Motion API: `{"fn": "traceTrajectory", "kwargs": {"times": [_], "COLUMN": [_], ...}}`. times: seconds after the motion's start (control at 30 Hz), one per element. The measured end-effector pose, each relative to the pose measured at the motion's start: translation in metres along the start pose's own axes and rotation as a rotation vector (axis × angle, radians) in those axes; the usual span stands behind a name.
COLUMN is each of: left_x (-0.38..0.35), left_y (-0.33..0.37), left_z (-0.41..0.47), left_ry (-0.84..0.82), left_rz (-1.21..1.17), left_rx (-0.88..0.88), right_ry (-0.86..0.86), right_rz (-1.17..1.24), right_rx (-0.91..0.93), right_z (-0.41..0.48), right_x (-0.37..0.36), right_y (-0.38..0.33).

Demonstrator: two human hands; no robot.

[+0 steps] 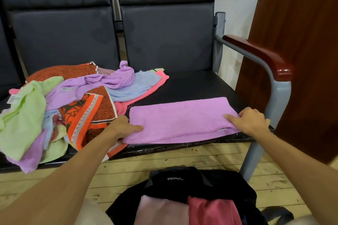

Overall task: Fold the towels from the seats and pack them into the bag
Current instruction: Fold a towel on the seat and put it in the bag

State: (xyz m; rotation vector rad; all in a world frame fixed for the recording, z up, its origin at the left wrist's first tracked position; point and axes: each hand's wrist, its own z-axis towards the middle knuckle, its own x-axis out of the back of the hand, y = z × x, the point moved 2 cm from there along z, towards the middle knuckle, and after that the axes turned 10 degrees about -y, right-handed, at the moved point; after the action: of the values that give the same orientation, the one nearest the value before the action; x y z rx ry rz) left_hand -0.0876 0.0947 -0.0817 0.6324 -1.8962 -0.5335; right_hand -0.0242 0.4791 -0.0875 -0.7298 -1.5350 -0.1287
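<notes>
**Head view: pink towel half-folded on the seat**

Both hands press its ends flat: left hand (124, 126), right hand (250, 121), fingers together on the towel (181, 120). Soft, light terry; best pinched at the corners. Bag (192, 181) waits below, pile (60, 100) beside.

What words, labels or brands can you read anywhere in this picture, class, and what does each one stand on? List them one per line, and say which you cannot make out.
Black bag: pale cursive lettering, upside down to the camera, too blurred to read.
Lilac towel in the pile: small white tag, print too small to read.
Green towel: white tag, unreadable.
Pink folded towel: white tag at its edge, unreadable.
</notes>
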Motion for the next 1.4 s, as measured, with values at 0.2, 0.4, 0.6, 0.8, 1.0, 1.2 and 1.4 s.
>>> {"fn": "traceTrajectory", "kwargs": {"times": [0.2,0.4,0.6,0.8,1.0,1.2,1.4], "left_x": [-0.003,0.0,-0.008,-0.007,-0.006,-0.028,-0.077], "left_y": [0.025,0.016,0.014,0.029,0.06,0.116,0.168], "left_z": [-0.016,-0.026,-0.04,-0.058,-0.064,-0.057,-0.043], "left_ry": [0.002,-0.155,-0.274,-0.089,-0.047,-0.142,-0.218], "left_rz": [-0.529,-1.113,-1.117,-1.06,-1.107,-0.995,-0.843], "left_rx": [-0.165,0.043,0.092,-0.053,-0.103,-0.152,-0.134], "right_ry": [-0.12,-0.07,-0.279,-0.373,-0.476,-0.411,-0.437], "right_rz": [0.001,0.677,1.032,1.033,1.101,1.183,1.25], "right_rx": [-0.098,0.103,-0.131,-0.133,-0.11,-0.115,-0.152], "right_z": [-0.006,-0.018,-0.029,-0.037,-0.039,-0.031,-0.018], "right_x": [0.004,0.009,0.007,0.011,0.007,-0.001,-0.008], "right_y": [-0.018,-0.035,-0.027,-0.023,-0.022,-0.017,-0.011]}}
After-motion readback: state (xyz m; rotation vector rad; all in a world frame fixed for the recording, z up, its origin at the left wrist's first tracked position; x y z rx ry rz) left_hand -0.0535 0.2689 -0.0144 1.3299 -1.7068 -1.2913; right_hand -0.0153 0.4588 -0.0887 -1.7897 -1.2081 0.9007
